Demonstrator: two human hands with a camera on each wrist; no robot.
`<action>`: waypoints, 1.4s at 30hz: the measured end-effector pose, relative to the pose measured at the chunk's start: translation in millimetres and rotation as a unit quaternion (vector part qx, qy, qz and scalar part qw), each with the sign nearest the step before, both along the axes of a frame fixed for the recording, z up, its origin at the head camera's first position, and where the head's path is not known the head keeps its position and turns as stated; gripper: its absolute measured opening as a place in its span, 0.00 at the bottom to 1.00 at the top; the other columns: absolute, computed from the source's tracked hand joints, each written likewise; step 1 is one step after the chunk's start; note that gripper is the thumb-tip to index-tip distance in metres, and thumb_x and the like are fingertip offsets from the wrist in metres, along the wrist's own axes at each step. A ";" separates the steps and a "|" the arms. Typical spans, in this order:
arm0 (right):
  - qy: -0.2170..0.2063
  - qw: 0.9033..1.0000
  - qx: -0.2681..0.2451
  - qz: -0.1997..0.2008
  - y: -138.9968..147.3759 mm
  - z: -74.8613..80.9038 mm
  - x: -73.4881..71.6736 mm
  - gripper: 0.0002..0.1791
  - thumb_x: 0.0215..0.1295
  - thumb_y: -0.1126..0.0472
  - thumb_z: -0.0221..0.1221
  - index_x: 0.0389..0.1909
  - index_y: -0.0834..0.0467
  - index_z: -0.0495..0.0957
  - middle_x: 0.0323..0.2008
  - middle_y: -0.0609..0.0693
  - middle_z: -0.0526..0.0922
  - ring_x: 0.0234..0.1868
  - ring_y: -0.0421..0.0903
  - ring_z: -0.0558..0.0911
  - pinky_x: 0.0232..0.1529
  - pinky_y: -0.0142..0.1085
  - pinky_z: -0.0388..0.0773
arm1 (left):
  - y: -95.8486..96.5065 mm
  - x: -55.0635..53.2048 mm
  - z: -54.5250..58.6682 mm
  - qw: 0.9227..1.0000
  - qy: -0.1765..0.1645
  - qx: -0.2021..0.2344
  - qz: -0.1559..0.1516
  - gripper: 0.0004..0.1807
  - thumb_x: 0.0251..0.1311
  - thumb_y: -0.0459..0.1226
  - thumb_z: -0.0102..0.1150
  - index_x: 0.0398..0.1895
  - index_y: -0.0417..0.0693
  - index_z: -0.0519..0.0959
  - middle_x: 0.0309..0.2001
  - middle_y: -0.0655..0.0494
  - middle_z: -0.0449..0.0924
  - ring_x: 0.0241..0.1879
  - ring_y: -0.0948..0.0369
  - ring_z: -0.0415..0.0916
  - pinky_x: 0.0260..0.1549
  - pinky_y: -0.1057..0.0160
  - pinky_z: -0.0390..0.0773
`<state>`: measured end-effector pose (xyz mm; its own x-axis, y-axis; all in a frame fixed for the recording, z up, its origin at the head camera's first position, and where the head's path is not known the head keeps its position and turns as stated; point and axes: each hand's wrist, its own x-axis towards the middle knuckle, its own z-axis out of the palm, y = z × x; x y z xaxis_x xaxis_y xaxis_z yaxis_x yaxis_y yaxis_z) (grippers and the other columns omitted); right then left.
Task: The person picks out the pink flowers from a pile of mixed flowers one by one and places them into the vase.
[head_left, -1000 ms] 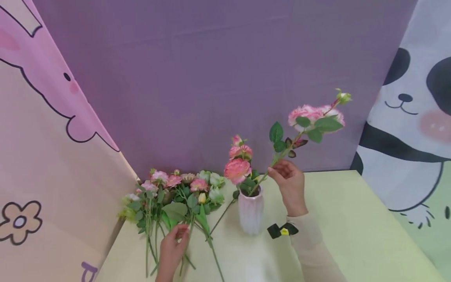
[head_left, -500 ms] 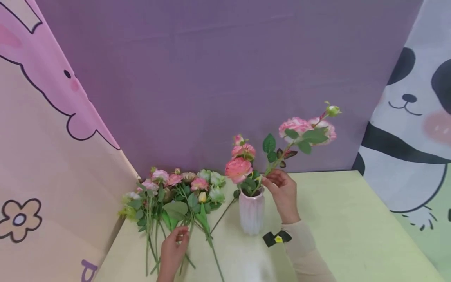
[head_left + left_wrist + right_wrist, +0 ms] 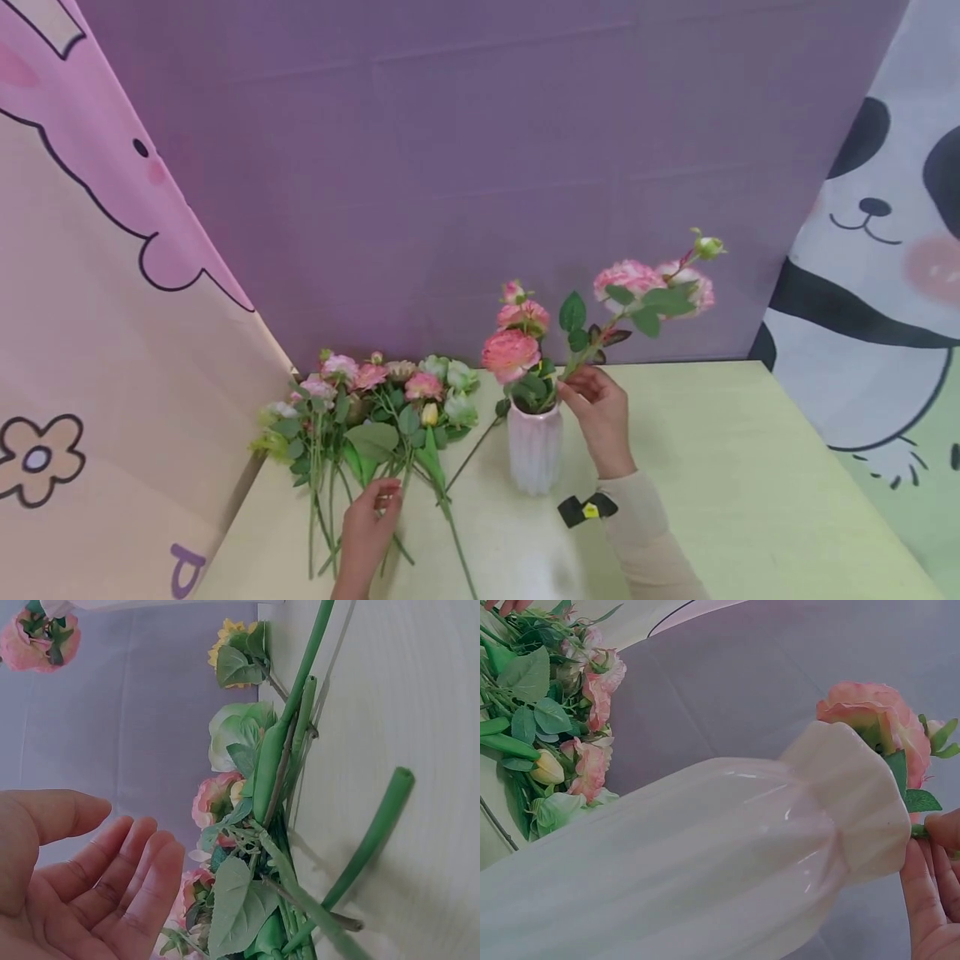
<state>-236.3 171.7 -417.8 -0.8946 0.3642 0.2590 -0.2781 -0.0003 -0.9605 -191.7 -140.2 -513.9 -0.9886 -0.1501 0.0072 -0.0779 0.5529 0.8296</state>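
In the head view my right hand point(image 3: 600, 417) pinches the green stem of a light pink artificial peony point(image 3: 633, 282), right at the mouth of a white fluted vase point(image 3: 535, 454). The right wrist view has thumb and fingers point(image 3: 926, 892) on that stem beside the wavy rim. A coral pink peony point(image 3: 512, 354) stands in the vase, leaning left. My left hand point(image 3: 97, 892) holds nothing; its fingers are loosely bent, close to the stems of a pile of artificial flowers point(image 3: 375, 437). In that pile are pink, green and yellow blooms.
The pile lies on the left of the pale table point(image 3: 720, 467), its long stems toward the front. One dark stem point(image 3: 476, 450) runs up beside the vase. A purple backdrop point(image 3: 450, 167) rises behind, with cartoon panels on both sides.
My right hand has come down and left with the light pink peony, lowering its stem into the vase, and hardly moves in the last half second. The left hand stays by the pile.
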 end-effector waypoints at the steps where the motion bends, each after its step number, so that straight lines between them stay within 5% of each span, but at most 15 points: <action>1: -0.001 1.000 0.000 0.001 -0.4 -0.4 0.1 0.12 0.54 0.75 0.63 0.41 0.71 0.75 0.28 0.39 0.81 0.32 0.36 0.81 0.36 0.27 0.79 | 0.2 0.4 -0.6 1.000 0.003 -0.001 0.000 0.12 0.61 0.34 0.56 0.46 0.40 0.78 0.41 0.48 0.82 0.37 0.57 0.79 0.32 0.62 0.76; 19: 0.024 1.000 0.016 -0.012 -4.3 -12.4 0.7 0.11 0.53 0.77 0.63 0.36 0.73 0.73 0.28 0.44 0.79 0.30 0.36 0.79 0.35 0.26 0.79 | -0.9 6.1 -11.2 1.000 0.028 0.005 -0.011 0.10 0.60 0.33 0.58 0.44 0.40 0.79 0.40 0.49 0.82 0.36 0.59 0.78 0.31 0.66 0.76; 27: 0.026 0.999 0.033 -0.003 -2.0 -13.8 -1.9 0.09 0.53 0.77 0.62 0.35 0.73 0.73 0.32 0.56 0.81 0.33 0.38 0.80 0.41 0.27 0.80 | -1.4 1.4 -10.9 0.999 0.050 0.001 -0.022 0.10 0.59 0.30 0.58 0.44 0.39 0.79 0.39 0.49 0.82 0.35 0.60 0.77 0.29 0.67 0.76; 35: -0.014 1.000 -0.004 0.024 0.9 -12.9 -6.0 0.08 0.54 0.73 0.63 0.33 0.72 0.75 0.27 0.45 0.81 0.32 0.38 0.80 0.36 0.27 0.78 | 2.1 -7.9 -22.0 0.995 0.070 -0.066 -0.001 0.13 0.58 0.32 0.59 0.46 0.40 0.79 0.43 0.45 0.82 0.39 0.51 0.79 0.34 0.55 0.79; 42: -0.046 0.997 -0.039 0.043 1.2 -19.8 -4.2 0.02 0.57 0.73 0.61 0.30 0.64 0.79 0.26 0.44 0.82 0.30 0.37 0.79 0.38 0.28 0.77 | 0.8 -11.0 -30.8 0.991 0.031 -0.128 0.038 0.15 0.56 0.32 0.60 0.47 0.37 0.79 0.42 0.42 0.82 0.37 0.48 0.81 0.30 0.54 0.79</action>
<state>-240.5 172.9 -437.6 -0.9419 0.3016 0.1482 -0.1846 -0.0959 -0.9781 -202.7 -139.4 -544.7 -0.9711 -0.2095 0.1143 -0.0810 0.7398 0.6679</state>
